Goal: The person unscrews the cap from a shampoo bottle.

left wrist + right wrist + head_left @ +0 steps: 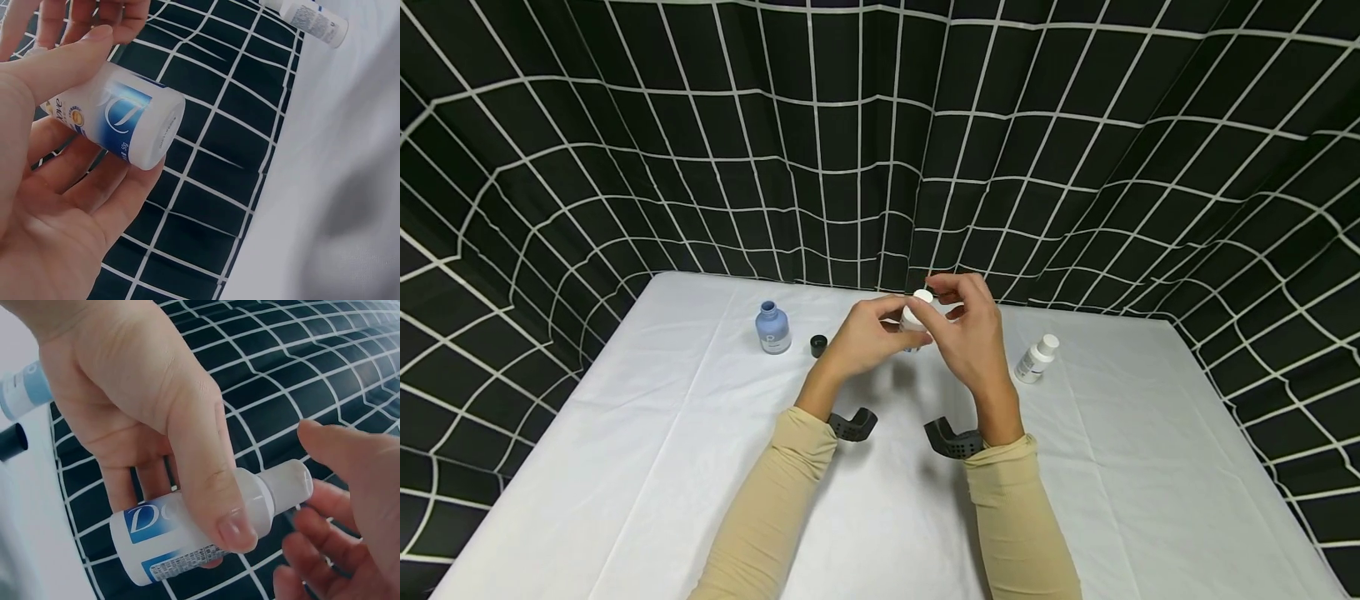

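My left hand holds a small white bottle with a blue label in front of me, above the table. Its thumb lies across one side of the body, and the fingers support the other. A white cap sits on the bottle's neck. Around that cap is my right hand, its thumb apart from the cap and its loosely bent fingers close beside it. The bottle's flat base faces the camera in the left wrist view.
On the white-covered table, a blue bottle without a cap stands at the left, with a black cap near it. To the right stands another white bottle with its cap on. A black curtain with white grid lines surrounds the table.
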{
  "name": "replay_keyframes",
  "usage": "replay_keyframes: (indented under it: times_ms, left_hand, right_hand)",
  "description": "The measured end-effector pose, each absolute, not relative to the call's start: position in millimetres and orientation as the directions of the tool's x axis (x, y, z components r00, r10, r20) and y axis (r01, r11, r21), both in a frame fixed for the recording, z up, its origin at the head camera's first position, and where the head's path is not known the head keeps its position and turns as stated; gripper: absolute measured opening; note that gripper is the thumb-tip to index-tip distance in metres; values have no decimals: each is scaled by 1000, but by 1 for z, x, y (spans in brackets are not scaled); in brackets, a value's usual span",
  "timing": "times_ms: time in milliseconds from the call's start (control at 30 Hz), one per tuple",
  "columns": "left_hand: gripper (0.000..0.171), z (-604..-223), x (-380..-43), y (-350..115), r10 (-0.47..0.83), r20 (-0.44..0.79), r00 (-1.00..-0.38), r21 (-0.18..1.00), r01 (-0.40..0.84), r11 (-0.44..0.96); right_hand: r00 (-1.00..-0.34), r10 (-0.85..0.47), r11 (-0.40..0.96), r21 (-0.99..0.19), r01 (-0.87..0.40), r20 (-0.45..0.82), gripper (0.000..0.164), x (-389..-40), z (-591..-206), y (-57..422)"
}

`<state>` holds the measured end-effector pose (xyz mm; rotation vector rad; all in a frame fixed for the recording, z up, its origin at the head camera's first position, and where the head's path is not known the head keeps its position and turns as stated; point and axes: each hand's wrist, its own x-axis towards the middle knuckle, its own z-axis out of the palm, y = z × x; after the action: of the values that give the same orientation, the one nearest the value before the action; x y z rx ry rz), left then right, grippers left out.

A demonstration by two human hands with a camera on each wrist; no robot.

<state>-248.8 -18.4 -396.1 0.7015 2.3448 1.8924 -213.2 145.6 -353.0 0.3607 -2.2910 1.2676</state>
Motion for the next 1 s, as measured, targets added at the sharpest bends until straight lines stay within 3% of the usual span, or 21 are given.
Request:
replay_keyframes:
  times_ms: [333,500,733,1000]
  left_hand:
    - [37,-393,-248,-18,370,244,-896,887,361,289]
    - [43,-393,-248,-20,372,229,-899,897,344,279]
    - [43,-393,-249,-22,369,213,-905,901,328,284]
    - [36,-394,-250,-20,377,229,-898,894,346,283]
  right_hand:
    - [-869,30,600,-704,-380,494,34,-213,-356,142]
    - [-879,-83,558,-709,-432,470,28,-209,-353,143]
    - [-876,-178,539,-701,-468,448,34,-206,-349,145]
    - [-890,-42,567,-723,-396,454,41,-208,-352,146]
